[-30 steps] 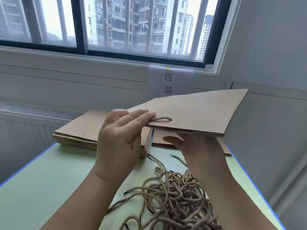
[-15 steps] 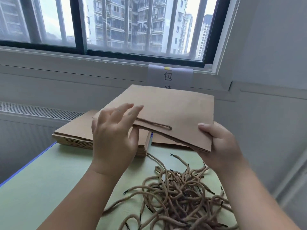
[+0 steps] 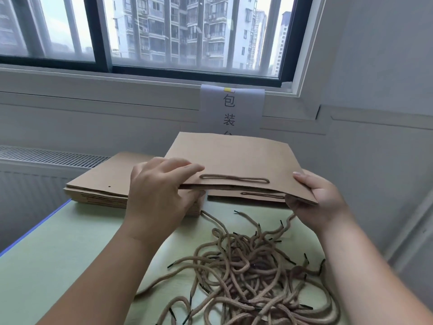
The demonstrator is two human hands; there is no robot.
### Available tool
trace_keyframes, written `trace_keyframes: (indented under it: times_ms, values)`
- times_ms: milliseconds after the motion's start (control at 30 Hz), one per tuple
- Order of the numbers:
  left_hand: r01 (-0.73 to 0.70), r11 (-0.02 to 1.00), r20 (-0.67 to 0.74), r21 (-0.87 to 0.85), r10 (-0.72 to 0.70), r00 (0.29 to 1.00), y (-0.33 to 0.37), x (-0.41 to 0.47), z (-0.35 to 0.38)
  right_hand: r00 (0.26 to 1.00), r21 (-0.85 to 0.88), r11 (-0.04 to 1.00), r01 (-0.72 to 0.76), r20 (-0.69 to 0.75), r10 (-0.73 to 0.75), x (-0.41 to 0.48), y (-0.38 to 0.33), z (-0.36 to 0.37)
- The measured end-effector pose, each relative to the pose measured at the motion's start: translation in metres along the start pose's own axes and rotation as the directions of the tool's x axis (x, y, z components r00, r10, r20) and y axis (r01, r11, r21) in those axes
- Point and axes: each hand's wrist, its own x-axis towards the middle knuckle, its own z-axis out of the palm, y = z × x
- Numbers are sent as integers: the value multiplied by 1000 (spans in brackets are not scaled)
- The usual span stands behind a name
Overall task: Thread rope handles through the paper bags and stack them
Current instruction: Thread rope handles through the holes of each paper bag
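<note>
**Kraft bag held flat in both hands over the table**

Brown kraft paper bag point(image 3: 234, 158) is up in the air, roughly level, with its near edge facing me. I see a rope handle point(image 3: 234, 179) lying flat in a long loop on its top face, close to that edge. Left hand point(image 3: 157, 195) pinches the bag's near-left corner: fingers stretched almost straight over the top, thumb tucked under the edge. Right hand point(image 3: 321, 202) grips the near-right corner, thumb pressed on top, the other fingers curled underneath.

Directly under the held bag a finished bag point(image 3: 246, 197) lies on the green table point(image 3: 58, 254), its own rope loop showing at the near edge; I can't tell how many bags lie under it. Just left of it sits a stack of flat bags point(image 3: 105, 181) with a punched hole showing and no rope. Loose ropes point(image 3: 253, 273), tan with black tips, lie in a tangle on the table between my forearms, near the right one. White paper sign point(image 3: 232, 109) hangs on the wall behind, its lower part hidden by the held bag
</note>
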Motion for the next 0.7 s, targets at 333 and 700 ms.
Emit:
trace_keyframes:
  times_ms: [333, 700]
  values:
    - [-103, 994, -84, 42, 107, 991, 0, -2, 8, 994, -81, 994, -77, -82, 70, 3, 4, -3]
    - [-97, 988, -187, -116, 74, 980, 17, 1, -6, 970, 76, 969, 236, 50, -240, -16, -22, 31]
